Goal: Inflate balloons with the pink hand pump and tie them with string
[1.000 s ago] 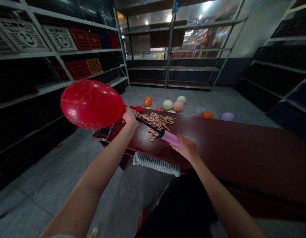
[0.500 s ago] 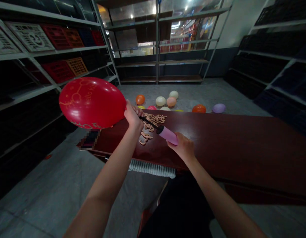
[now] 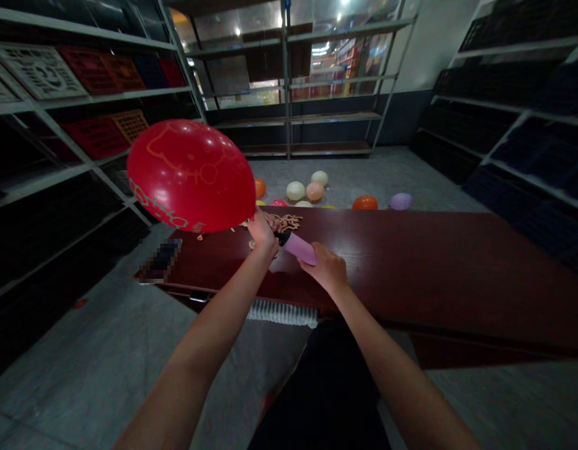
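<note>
A large red balloon (image 3: 190, 178) with printed outlines and lettering bulges out to the left of my left hand (image 3: 263, 231). That hand is closed round the balloon's neck and the front end of a hand pump, so the nozzle is hidden. My right hand (image 3: 327, 267) grips the pink barrel of the balloon pump (image 3: 300, 249). Little of the black shaft shows between my two hands. Behind my left hand, a heap of uninflated tan balloons (image 3: 289, 222) lies on the dark red-brown table (image 3: 410, 269).
A phone-like dark object (image 3: 162, 259), blurred, lies at the table's left end. Several blown-up balloons, among them an orange one (image 3: 365, 202) and a purple one (image 3: 401, 201), rest on the floor beyond. Metal shelves (image 3: 289, 119) line the back and sides; crates (image 3: 40, 70) fill the left one.
My hands have come closer together, and the pump's black shaft has slid into the pink barrel. The red balloon has turned and shifted up and to the right. The view has swung slightly rightward.
</note>
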The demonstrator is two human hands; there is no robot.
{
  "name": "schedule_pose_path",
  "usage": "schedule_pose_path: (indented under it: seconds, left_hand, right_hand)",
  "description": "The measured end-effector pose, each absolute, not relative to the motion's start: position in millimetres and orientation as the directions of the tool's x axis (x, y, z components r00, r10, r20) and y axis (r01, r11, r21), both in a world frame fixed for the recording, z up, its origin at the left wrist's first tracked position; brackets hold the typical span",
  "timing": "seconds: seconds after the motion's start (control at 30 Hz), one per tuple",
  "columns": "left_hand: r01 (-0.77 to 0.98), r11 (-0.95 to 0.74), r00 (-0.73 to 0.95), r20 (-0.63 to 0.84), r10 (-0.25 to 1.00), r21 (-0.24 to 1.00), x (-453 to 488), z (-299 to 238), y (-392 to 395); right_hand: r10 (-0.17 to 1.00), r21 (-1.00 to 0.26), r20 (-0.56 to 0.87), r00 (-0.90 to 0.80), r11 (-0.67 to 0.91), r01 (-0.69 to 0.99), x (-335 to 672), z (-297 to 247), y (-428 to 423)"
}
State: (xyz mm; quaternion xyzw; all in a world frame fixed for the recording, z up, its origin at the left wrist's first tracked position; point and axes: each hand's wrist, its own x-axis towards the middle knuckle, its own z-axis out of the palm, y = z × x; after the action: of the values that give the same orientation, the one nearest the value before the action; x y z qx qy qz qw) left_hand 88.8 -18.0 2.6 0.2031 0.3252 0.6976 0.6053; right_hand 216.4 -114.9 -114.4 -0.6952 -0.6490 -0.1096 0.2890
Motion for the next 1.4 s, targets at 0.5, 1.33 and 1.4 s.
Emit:
schedule_pose_path:
  seconds: [0.5, 1.33, 1.4]
  left_hand:
    - [-0.735, -0.084, -0.282, -0.191, 0.940, 0.672, -1.4, 14.8, -11.6]
    - [-0.720, -0.199, -0.295, -0.034, 0.955, 0.665, 68.8, 22.3, 5.1]
    - [-0.718, -0.160, -0.256, -0.044, 0.966, 0.677, 89.1, 10.2, -3.6]
  right_hand:
    - [0.825, -0.138, 0.562, -0.065, 0.171, 0.976, 211.8, -112.9, -122.5]
    - [0.770, -0.222, 0.625, 0.130, 0.015, 0.975, 222.2, -116.3, -117.0]
    - [0.766, -0.229, 0.627, 0.143, 0.006, 0.973, 223.1, -117.9, -115.9]
